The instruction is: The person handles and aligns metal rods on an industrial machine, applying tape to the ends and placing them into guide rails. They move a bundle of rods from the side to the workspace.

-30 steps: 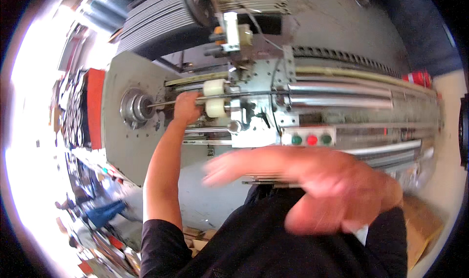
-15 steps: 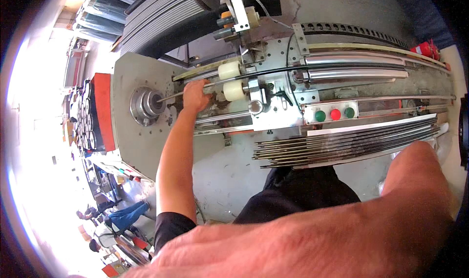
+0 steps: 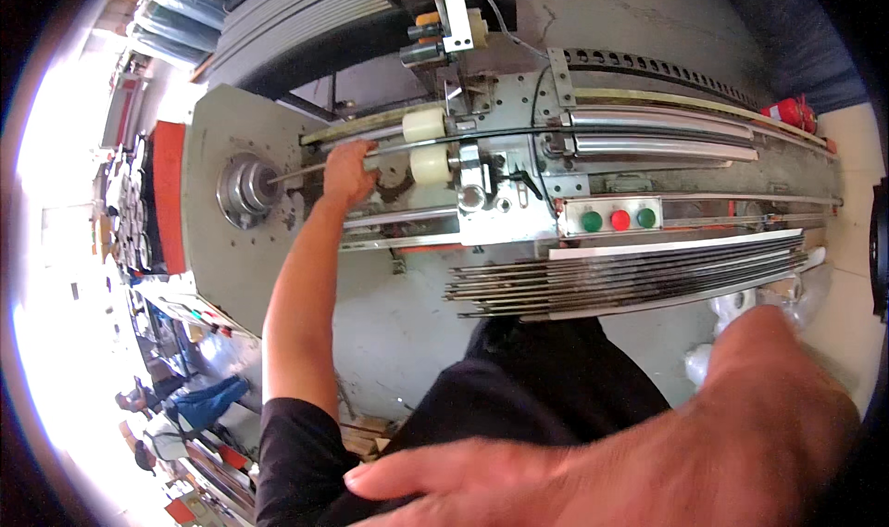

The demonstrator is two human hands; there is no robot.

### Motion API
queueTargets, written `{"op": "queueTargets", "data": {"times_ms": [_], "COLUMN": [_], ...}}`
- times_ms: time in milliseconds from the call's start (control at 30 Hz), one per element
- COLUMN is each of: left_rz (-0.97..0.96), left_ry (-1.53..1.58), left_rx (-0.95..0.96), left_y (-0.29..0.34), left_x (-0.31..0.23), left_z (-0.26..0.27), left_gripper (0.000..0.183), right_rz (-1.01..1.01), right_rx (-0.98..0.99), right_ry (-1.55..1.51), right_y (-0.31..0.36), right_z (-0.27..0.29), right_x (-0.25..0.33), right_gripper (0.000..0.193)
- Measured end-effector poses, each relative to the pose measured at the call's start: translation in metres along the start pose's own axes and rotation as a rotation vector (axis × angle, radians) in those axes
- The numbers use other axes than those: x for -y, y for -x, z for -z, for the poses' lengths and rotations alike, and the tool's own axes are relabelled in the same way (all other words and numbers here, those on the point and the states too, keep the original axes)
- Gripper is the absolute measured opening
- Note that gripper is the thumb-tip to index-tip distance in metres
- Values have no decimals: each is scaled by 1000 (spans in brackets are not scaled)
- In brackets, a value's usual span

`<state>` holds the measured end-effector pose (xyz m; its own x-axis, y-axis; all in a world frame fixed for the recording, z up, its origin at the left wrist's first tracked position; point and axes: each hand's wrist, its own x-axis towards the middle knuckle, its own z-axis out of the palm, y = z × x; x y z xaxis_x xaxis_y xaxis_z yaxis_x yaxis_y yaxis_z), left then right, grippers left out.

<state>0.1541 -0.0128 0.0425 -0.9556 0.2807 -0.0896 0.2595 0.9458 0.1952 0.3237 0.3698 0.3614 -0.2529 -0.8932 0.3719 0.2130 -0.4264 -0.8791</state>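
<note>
My left hand (image 3: pixel 348 173) is closed around a thin metal rod (image 3: pixel 298 170), just to the right of the round chuck (image 3: pixel 248 190). The rod's left end enters the chuck, and rightward it runs between two cream rollers (image 3: pixel 426 126) and over the machine's carriage (image 3: pixel 505 203) as a dark length. Close to the camera, my right hand (image 3: pixel 537 481) fills the lower part of the picture, back upward and slightly blurred. Its thumb is stretched out and its other fingers are partly cut off by the lower edge. I see nothing held in it.
Green and red buttons (image 3: pixel 619 219) sit on the carriage's front. A bundle of thin dark rods (image 3: pixel 630 277) lies nearer me. Behind the machine is a rack of long bars (image 3: pixel 306 27). A red extinguisher-like object (image 3: pixel 792 112) stands far right. Another person (image 3: pixel 199 402) is at lower left.
The whole view has shifted, so the machine appears further left. My right hand has moved rightward and lower in the picture, its thumb now showing. My left hand stays on the rod.
</note>
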Motion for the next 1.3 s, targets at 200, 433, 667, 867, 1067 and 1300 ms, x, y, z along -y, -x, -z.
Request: {"op": "queueTargets", "data": {"times_ms": [200,433,667,867,1067,1300], "left_rz": [1,-19,-36,32,81,177], "left_ry": [10,33,-2,3,-36,-126], "left_rx": [42,72,124,158,52,189], "left_y": [-11,-14,-25,-17,0,1], "left_x": [-33,-56,-77,-26,45,50], "left_z": [8,3,7,11,13,18], "left_gripper": [64,56,43,54,54,54], "right_rz": [-51,-464,-648,-667,-865,-201], "right_rx": [-109,-180,-303,-309,-759,-928], "right_ry": [94,759,995,1341,1260,784], "right_y": [38,80,104,145,155,42], "right_z": [-11,-51,-43,-22,14,22], "right_x": [-4,-63,-132,-194,-171,-16], "right_gripper": [87,65,57,29,18,25]}}
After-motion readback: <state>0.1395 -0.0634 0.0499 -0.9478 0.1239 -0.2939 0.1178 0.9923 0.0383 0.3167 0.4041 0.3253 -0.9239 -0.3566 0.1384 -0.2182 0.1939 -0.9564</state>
